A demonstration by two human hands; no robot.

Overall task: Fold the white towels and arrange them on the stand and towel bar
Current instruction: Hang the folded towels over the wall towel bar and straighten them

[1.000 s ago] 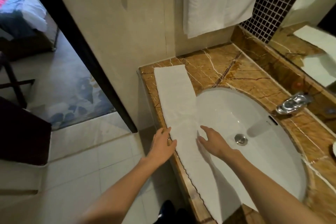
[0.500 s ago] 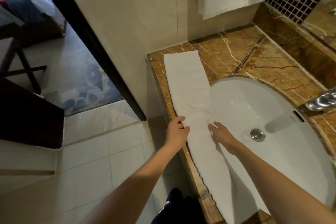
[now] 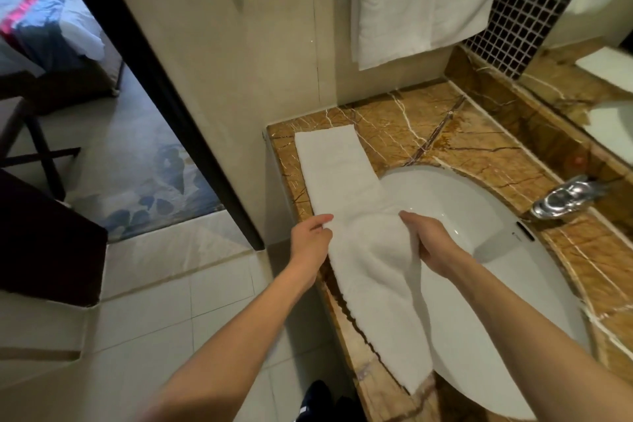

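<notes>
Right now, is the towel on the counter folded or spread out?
Folded: the white towel is a narrow strip; left hand and right hand pinch its middle.

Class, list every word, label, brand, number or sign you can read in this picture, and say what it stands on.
No text can be read.
A tiny dark mark on the wall of the white oval ceramic sink: too small to read.
The long white folded towel and the chrome metal tap show no lettering.

Head camera looks steeply down, close over the hands.
</notes>
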